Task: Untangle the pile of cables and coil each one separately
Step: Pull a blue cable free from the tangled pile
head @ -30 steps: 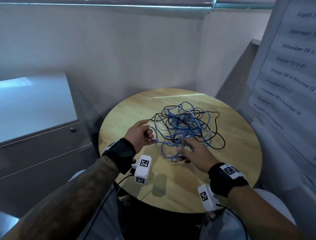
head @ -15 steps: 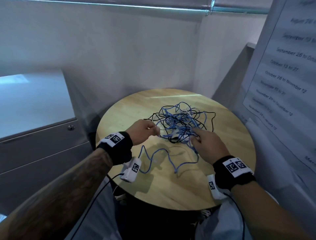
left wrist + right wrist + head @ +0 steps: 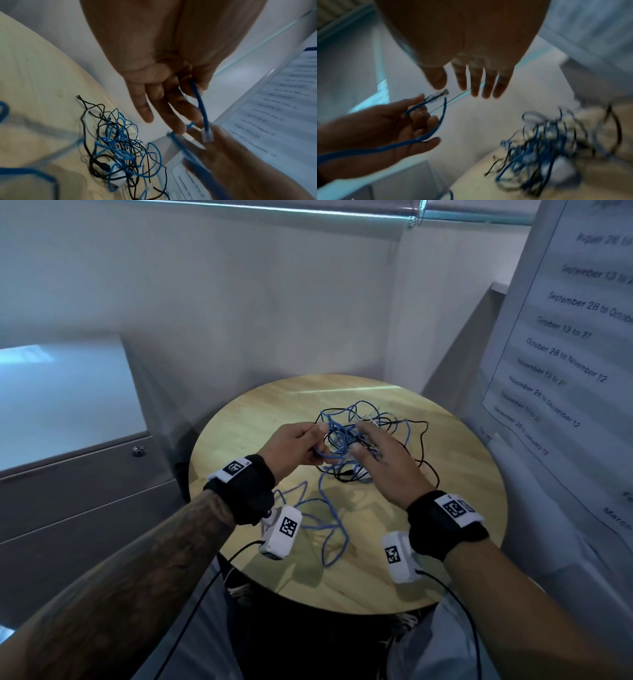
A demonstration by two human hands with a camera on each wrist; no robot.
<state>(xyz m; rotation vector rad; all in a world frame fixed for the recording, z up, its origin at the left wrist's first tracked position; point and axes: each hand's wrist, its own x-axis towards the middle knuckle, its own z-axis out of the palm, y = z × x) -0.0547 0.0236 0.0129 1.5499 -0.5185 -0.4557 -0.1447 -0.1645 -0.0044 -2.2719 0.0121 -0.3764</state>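
Note:
A tangled pile of blue, black and white cables (image 3: 370,440) lies on the round wooden table (image 3: 462,474); it also shows in the wrist views as the pile (image 3: 120,152) and, blurred, the pile (image 3: 544,146). My left hand (image 3: 298,446) is raised above the table and holds a blue cable (image 3: 200,102) near its clear plug (image 3: 207,136); in the right wrist view the same cable (image 3: 419,139) runs across its fingers. A loose length of blue cable (image 3: 329,518) trails over the table toward me. My right hand (image 3: 383,460) hovers beside the left with straight, spread fingers (image 3: 476,81), holding nothing.
A grey cabinet (image 3: 68,440) with a lock stands left of the table. A wall poster with printed dates (image 3: 565,354) hangs at the right. White walls close in behind the table. My knees sit under the near table edge.
Both hands have risen off the table and come together over the pile. The left hand kept the blue cable and more of it now trails loose toward me. The right hand let go and spread its fingers.

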